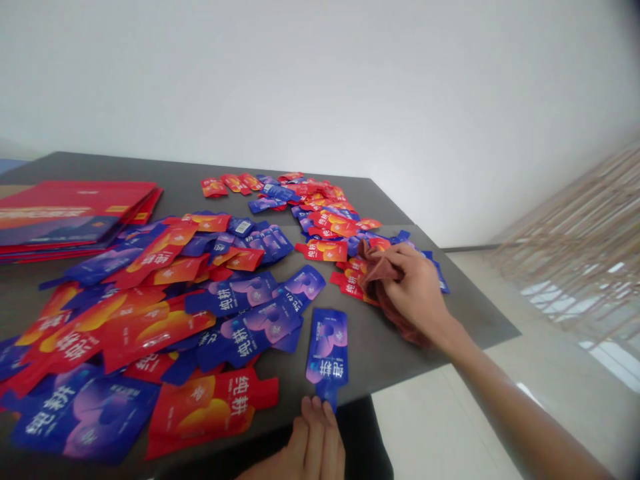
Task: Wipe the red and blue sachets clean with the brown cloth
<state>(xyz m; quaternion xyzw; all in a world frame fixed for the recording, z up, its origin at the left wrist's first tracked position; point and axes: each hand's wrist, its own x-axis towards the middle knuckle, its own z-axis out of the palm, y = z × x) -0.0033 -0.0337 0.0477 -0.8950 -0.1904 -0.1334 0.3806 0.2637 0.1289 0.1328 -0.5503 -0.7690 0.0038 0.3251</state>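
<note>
My left hand (317, 440) is at the front edge of the dark table, fingers together on the narrow neck of a blue and purple sachet (327, 343). That sachet lies flat with its printed face up; the thumb is hidden. Further right, my right hand (417, 287) grips a crumpled reddish-brown cloth (373, 270), part of which drapes down below the palm. The cloth touches or lies just over some red sachets (349, 283). Left of my left hand spreads a big heap of red and blue sachets (150, 320), overlapping each other.
Another pile of red and blue sachets (320, 200) runs along the far middle of the table (395, 200). Red and dark blue flat packages (85, 213) are stacked at the left. A white wall rises behind, and bamboo-like poles (575, 233) stand at the right.
</note>
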